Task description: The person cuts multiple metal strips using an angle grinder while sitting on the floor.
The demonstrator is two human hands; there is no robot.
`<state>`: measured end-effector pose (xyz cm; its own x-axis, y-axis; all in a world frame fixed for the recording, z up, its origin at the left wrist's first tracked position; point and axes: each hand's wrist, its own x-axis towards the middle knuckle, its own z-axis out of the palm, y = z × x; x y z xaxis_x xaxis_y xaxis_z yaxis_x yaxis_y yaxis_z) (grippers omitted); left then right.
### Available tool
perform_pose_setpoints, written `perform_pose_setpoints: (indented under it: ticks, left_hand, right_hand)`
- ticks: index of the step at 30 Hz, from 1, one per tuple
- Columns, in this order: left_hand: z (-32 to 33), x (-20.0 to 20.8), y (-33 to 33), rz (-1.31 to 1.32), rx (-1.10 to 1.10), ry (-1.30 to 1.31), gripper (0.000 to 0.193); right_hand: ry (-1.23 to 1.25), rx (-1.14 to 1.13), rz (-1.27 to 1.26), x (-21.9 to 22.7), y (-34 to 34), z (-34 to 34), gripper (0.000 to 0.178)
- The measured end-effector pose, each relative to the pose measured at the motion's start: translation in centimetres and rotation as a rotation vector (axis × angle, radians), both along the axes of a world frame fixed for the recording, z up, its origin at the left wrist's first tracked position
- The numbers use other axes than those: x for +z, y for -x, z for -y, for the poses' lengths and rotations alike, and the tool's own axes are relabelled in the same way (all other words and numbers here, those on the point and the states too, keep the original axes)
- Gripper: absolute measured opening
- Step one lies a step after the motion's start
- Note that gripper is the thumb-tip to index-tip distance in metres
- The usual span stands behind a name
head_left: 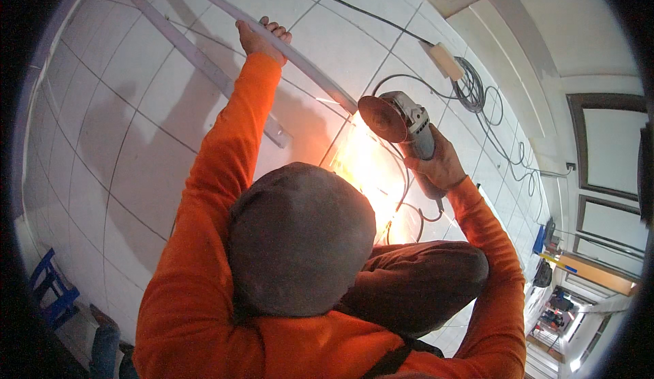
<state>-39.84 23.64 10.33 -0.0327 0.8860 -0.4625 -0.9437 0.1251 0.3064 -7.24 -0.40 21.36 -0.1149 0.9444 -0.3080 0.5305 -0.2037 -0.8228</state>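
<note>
My left hand [264, 40] is wrapped round a long grey metal bar [315, 73], which slants from the upper left toward the middle. In my right hand [439, 159] is an angle grinder [416, 121], gripped by its body. Its reddish-brown disc [382, 118] is at the near end of the bar, and whether they touch is hard to make out. Bright sparks [371, 168] spray from there down toward me, washing out that patch of floor. A second grey bar [197, 58] lies on the tiles left of my left hand.
White floor tiles [146, 123] spread around. Right of the grinder lie a tan box [446, 61] and a coiled dark cable [470, 87], with cords running over the floor. My bent leg [429, 277] is close below the sparks. A blue plastic stool [51, 289] stands at lower left.
</note>
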Motion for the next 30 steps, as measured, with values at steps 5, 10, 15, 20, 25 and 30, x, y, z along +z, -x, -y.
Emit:
perform_pose_setpoints:
  ticks: [5,10,15,20,25,30]
  left_hand:
    - [0.3,0.7,-0.3,-0.015,0.011,0.013,0.062]
    - [0.1,0.1,0.2,0.000,-0.002,-0.010,0.062]
    - [0.5,1.1,-1.0,-0.037,0.025,0.072,0.063]
    - [0.4,-0.2,0.1,0.036,0.009,0.000,0.063]
    - [0.4,0.0,-0.3,0.001,0.007,0.013,0.062]
    - [0.5,0.2,-0.6,-0.022,0.030,0.044,0.062]
  right_hand:
    - [-0.003,0.005,0.072,1.0,0.7,-0.2,0.072]
    - [-0.001,0.002,-0.051,0.6,1.0,-0.2,0.066]
    - [0.013,-0.013,-0.010,0.4,0.6,-0.3,0.063]
    - [0.005,0.023,0.044,1.1,1.5,-0.9,0.062]
    - [-0.006,0.025,-0.028,0.7,1.1,-1.0,0.061]
    - [0.020,0.028,0.084,1.8,2.0,-1.3,0.066]
